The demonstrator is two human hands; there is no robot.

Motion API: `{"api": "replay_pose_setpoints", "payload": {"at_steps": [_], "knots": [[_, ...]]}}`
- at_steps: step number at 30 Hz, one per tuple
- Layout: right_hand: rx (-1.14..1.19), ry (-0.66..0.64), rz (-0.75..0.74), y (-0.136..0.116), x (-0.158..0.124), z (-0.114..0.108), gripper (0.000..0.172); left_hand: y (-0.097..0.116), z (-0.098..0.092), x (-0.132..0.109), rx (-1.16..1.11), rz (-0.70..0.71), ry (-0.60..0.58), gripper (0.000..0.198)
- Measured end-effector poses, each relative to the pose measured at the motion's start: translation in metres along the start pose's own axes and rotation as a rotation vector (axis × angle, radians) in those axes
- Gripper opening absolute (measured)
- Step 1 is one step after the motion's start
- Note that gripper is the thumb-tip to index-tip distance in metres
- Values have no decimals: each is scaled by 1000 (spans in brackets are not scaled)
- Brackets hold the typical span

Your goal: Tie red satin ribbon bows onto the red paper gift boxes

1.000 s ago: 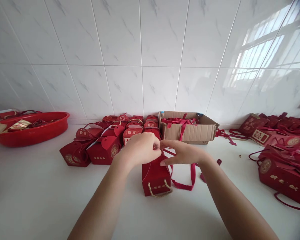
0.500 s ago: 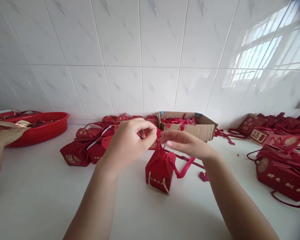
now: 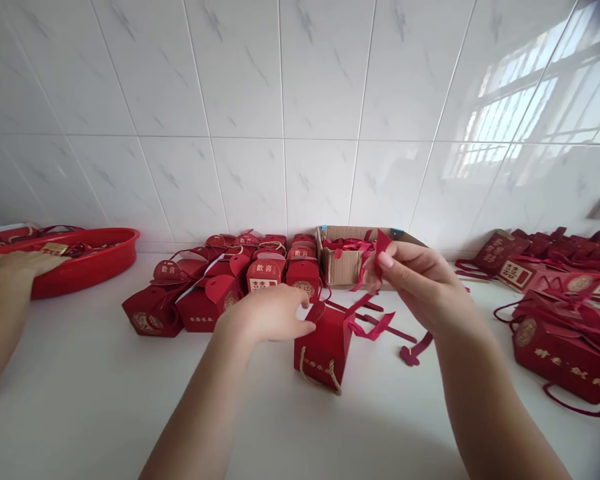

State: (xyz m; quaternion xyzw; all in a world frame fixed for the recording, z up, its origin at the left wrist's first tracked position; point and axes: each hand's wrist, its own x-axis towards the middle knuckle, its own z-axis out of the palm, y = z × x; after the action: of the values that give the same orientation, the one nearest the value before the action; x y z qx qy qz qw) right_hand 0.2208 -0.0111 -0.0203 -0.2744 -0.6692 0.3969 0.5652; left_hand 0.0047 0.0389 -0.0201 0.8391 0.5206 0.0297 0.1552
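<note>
A small red gift box (image 3: 323,347) with gold lettering and a twisted gold cord handle stands upright on the white table. My left hand (image 3: 267,313) is beside its upper left side, thumb and forefinger apart with nothing visible between them; whether a fingertip touches the box I cannot tell. Right of and above the box, my right hand (image 3: 423,277) pinches the end of a red ribbon (image 3: 383,243). That ribbon runs down to the box's top, where another loose length of ribbon hangs off the right side.
Several red gift boxes (image 3: 207,303) stand in rows behind. A cardboard box (image 3: 340,270) of ribbons is at the wall. A red basin (image 3: 93,267) sits far left, with another person's hand (image 3: 20,267) at it. More red boxes (image 3: 560,347) lie right; a dark red strap (image 3: 410,355) lies nearer.
My right hand has moved right and up with the ribbon end, pulling it away from the box. My left hand has dropped lower, and its fingers have opened.
</note>
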Motion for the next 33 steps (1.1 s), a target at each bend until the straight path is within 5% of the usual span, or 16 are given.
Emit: {"api": "replay_pose_setpoints", "payload": {"at_steps": [4, 9, 14, 22, 33], "knots": [[-146, 37, 78, -1, 1, 3, 36, -1, 4, 17, 47, -79, -160, 48], [-594, -79, 309, 34, 15, 10, 40, -4, 5, 25, 25, -50, -157, 46], [-927, -118, 307, 71, 22, 19, 32, -17, 6, 30, -2, -82, -154, 32], [-1029, -162, 285, 83, 23, 31, 38, -20, 5, 31, -20, -74, -244, 44], [-853, -277, 360, 81, 24, 36, 39, -12, 3, 25, -19, -40, -227, 18]]}}
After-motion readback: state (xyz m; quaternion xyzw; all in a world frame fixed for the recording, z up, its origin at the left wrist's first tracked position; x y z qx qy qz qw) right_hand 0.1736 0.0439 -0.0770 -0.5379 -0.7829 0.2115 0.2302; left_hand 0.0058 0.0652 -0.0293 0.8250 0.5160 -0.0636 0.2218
